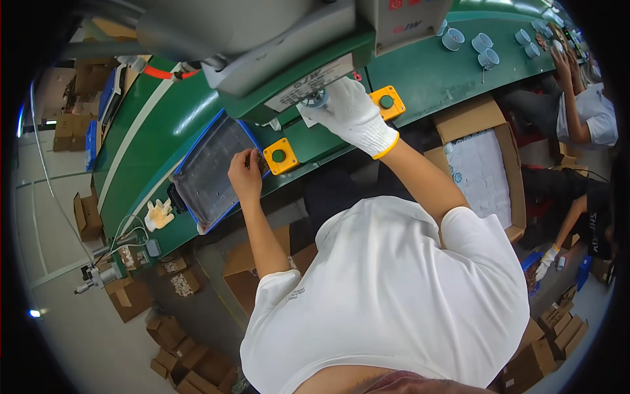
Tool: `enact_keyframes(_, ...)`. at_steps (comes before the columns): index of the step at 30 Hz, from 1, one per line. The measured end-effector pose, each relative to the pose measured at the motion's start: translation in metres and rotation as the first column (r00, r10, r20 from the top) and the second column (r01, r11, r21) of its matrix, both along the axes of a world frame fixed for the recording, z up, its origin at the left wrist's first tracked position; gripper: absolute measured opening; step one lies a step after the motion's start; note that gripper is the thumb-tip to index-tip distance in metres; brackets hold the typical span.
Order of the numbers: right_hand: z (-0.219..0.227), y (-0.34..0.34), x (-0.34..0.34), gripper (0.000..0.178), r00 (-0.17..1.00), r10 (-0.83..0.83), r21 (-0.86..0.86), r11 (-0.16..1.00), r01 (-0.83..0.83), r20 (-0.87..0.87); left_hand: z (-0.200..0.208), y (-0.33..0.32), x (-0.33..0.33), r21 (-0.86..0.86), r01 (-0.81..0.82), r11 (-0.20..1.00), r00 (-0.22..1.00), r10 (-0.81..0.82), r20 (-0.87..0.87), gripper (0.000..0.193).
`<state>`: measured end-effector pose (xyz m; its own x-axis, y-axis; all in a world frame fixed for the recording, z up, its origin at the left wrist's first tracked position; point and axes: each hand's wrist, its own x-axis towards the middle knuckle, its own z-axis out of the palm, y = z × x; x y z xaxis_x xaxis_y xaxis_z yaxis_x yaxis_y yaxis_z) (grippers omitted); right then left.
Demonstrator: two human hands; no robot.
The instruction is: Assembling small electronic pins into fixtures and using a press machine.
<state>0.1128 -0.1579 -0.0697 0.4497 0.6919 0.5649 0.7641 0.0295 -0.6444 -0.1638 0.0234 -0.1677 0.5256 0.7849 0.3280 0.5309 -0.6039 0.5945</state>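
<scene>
My right hand (pixel 357 118), in a white knit glove with a yellow cuff, reaches under the head of a green and grey bench machine (pixel 289 79). Its fingers are closed around a round, pale blue-grey part (pixel 316 100), partly hidden by the glove and the machine. My bare left hand (pixel 245 172) is at the right edge of a blue-rimmed grey tray (pixel 216 171). Its fingers are pinched together; what they hold is too small to make out. A yellow box with a green button (pixel 280 156) lies just right of it, and a second yellow button box (pixel 387 103) stands beside my right wrist.
An off-white glove (pixel 159 215) lies left of the tray. Several pale blue cups (pixel 482 43) stand on the green bench at right. Beside my right arm is an open carton (pixel 518 177) with white packing. Two co-workers are at right; cartons (pixel 190 361) cover floor at lower left.
</scene>
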Motion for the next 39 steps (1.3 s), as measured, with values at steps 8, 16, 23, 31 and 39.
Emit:
enact_keyframes(8,0.018,0.003,0.005,0.047,0.982,-0.056,-0.138,0.987,0.082,0.182,0.012,-0.012,0.006,0.114,0.018,0.993,0.996,-0.027,0.082,0.011)
enact_keyframes(16,0.028,0.000,0.014,0.047,0.983,-0.074,-0.116,0.989,0.094,0.171,0.003,-0.072,0.032,0.242,0.231,0.943,0.929,-0.287,0.232,0.008)
enact_keyframes(23,0.010,-0.002,0.009,0.046,0.965,-0.120,-0.005,0.992,0.124,0.232,-0.014,-0.071,0.029,0.258,0.161,0.953,0.921,-0.239,0.309,0.006)
enact_keyframes(31,-0.003,0.004,0.015,0.044,0.978,-0.070,0.086,0.995,0.054,0.196,-0.027,-0.069,0.032,0.273,0.145,0.951,0.917,-0.233,0.325,0.008)
enact_keyframes(39,0.002,0.007,0.014,0.047,0.979,-0.031,0.180,0.984,-0.006,0.202,-0.027,-0.070,0.033,0.269,0.138,0.953,0.907,-0.231,0.352,0.007)
